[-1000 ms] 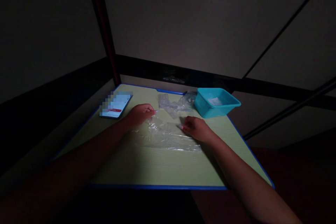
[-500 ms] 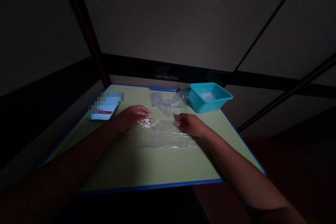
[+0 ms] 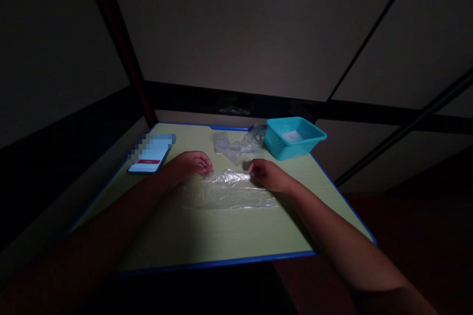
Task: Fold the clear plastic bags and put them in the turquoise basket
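A clear plastic bag (image 3: 229, 194) lies spread across the table in front of me, wrinkled and shiny along its far edge. My left hand (image 3: 195, 161) is closed at the bag's far left corner, thumb and curled fingers pinched together on the film. At the far right corner, my right hand (image 3: 266, 173) pinches the same edge between thumb and fingers. Just beyond the hands rests crumpled clear plastic (image 3: 236, 147), reaching to the side of a turquoise basket (image 3: 286, 147).
The basket stands at the back right with something pale (image 3: 291, 136) inside. A phone (image 3: 148, 160) with a lit screen lies at the left edge. The pale table (image 3: 214, 241) has a blue rim, and a panelled wall (image 3: 236, 34) rises behind it.
The plastic bunched at my left hand is now drawn out along the far edge between both hands. My left fingers have curled in more; my right hand has barely moved.
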A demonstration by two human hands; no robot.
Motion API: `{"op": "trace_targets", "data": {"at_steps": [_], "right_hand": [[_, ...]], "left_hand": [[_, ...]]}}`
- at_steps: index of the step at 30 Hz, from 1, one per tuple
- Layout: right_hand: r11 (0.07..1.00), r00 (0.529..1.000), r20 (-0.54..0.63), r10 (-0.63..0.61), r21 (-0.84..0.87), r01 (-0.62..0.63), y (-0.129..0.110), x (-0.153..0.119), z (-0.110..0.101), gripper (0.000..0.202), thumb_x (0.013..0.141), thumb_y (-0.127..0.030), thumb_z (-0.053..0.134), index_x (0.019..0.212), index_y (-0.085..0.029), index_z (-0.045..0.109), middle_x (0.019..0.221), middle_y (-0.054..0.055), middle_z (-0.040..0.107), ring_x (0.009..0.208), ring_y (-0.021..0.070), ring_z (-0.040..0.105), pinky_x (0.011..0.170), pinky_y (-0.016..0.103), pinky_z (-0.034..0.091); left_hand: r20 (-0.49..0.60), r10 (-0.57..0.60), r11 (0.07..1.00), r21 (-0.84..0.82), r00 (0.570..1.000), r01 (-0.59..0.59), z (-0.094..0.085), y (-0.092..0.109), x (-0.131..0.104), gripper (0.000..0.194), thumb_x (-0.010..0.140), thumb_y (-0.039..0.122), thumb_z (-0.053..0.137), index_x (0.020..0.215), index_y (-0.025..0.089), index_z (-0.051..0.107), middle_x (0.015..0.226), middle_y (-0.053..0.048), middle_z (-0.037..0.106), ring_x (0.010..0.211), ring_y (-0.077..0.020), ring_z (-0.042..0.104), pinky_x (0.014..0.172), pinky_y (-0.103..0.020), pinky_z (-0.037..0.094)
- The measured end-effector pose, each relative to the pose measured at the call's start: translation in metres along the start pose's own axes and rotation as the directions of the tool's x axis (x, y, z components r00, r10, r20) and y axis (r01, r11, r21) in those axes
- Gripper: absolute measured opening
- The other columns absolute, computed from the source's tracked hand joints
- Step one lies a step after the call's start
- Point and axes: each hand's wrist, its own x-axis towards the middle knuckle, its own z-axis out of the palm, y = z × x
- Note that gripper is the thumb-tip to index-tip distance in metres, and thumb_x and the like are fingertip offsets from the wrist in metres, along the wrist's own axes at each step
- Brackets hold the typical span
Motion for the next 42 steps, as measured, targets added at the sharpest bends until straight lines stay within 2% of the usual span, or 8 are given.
{"op": "trace_targets", "data": {"at_steps": [7, 13, 18, 24, 30, 38, 42], "right_hand": [[0.99, 0.999, -0.024, -0.025, 0.139, 0.028, -0.002, 0.0, 0.0, 0.011, 0.077, -0.011, 0.053, 0.084, -0.015, 0.062, 0.082, 0.004, 0.065, 0.073, 0.0141, 0.056, 0.067, 0.024, 0.041], [0.977, 1.0, -0.011, -0.013, 0.212, 0.015, -0.006, -0.002, -0.001, 0.01, 0.076, -0.02, 0.063, 0.084, -0.014, 0.063, 0.074, 0.002, 0.063, 0.067, 0.0133, 0.054, 0.063, 0.024, 0.041], [0.972, 0.999, 0.026, -0.038, 0.232, 0.031, -0.012, -0.004, -0.002, 0.002, 0.075, -0.015, 0.062, 0.077, -0.015, 0.062, 0.069, 0.0, 0.06, 0.063, 0.0121, 0.052, 0.059, 0.022, 0.039], [0.976, 0.996, 0.034, -0.085, 0.204, 0.076, -0.022, -0.008, -0.004, 0.004, 0.076, -0.013, 0.06, 0.078, -0.015, 0.063, 0.067, -0.001, 0.059, 0.063, 0.0121, 0.051, 0.059, 0.022, 0.037], [0.984, 0.989, 0.008, -0.146, 0.108, 0.144, -0.023, -0.009, -0.003, 0.005, 0.077, -0.012, 0.061, 0.08, -0.015, 0.063, 0.074, 0.001, 0.06, 0.066, 0.0134, 0.053, 0.062, 0.023, 0.039], [0.985, 0.983, -0.066, -0.173, 0.0, 0.173, -0.02, -0.008, -0.003, 0.008, 0.078, -0.008, 0.06, 0.079, -0.015, 0.064, 0.08, 0.005, 0.062, 0.073, 0.0154, 0.055, 0.068, 0.025, 0.041], [0.984, 0.98, -0.095, -0.175, -0.04, 0.172, -0.017, -0.007, -0.001, 0.01, 0.078, -0.006, 0.059, 0.078, -0.015, 0.064, 0.078, 0.005, 0.061, 0.072, 0.0154, 0.055, 0.067, 0.025, 0.041]], "left_hand": [[0.119, 0.014, 1.0, 0.01, 0.993, -0.015, 0.004, 0.002, -0.001, 0.016, 0.06, 0.025, 0.066, 0.074, 0.017, 0.062, 0.067, -0.002, 0.068, 0.063, -0.0155, 0.058, 0.063, -0.028, 0.044], [0.152, 0.025, 0.999, -0.035, 0.988, -0.02, 0.002, -0.002, 0.0, 0.016, 0.062, 0.024, 0.066, 0.075, 0.016, 0.062, 0.069, -0.002, 0.067, 0.064, -0.0143, 0.058, 0.064, -0.027, 0.043], [0.182, 0.042, 0.999, -0.034, 0.982, -0.037, -0.001, -0.004, 0.002, 0.018, 0.064, 0.028, 0.066, 0.076, 0.015, 0.061, 0.069, -0.002, 0.067, 0.065, -0.0146, 0.058, 0.064, -0.028, 0.044], [0.113, 0.003, 0.997, -0.074, 0.994, 0.005, 0.001, -0.001, 0.0, 0.024, 0.07, 0.038, 0.063, 0.079, 0.016, 0.062, 0.068, -0.002, 0.065, 0.063, -0.0143, 0.059, 0.065, -0.028, 0.045], [0.053, 0.01, 1.0, 0.007, 0.999, -0.01, 0.004, 0.002, -0.002, 0.032, 0.07, 0.047, 0.061, 0.079, 0.016, 0.062, 0.066, -0.001, 0.064, 0.06, -0.0145, 0.058, 0.063, -0.028, 0.045], [-0.085, 0.042, 0.98, 0.198, 0.995, -0.025, 0.002, 0.001, 0.0, 0.027, 0.074, 0.044, 0.053, 0.075, 0.018, 0.062, 0.066, 0.0, 0.063, 0.056, -0.0135, 0.056, 0.057, -0.026, 0.044], [-0.159, 0.027, 0.977, 0.212, 0.987, 0.007, 0.001, -0.002, 0.003, 0.024, 0.075, 0.04, 0.053, 0.075, 0.018, 0.062, 0.063, 0.002, 0.061, 0.052, -0.0117, 0.052, 0.052, -0.024, 0.04]]}}
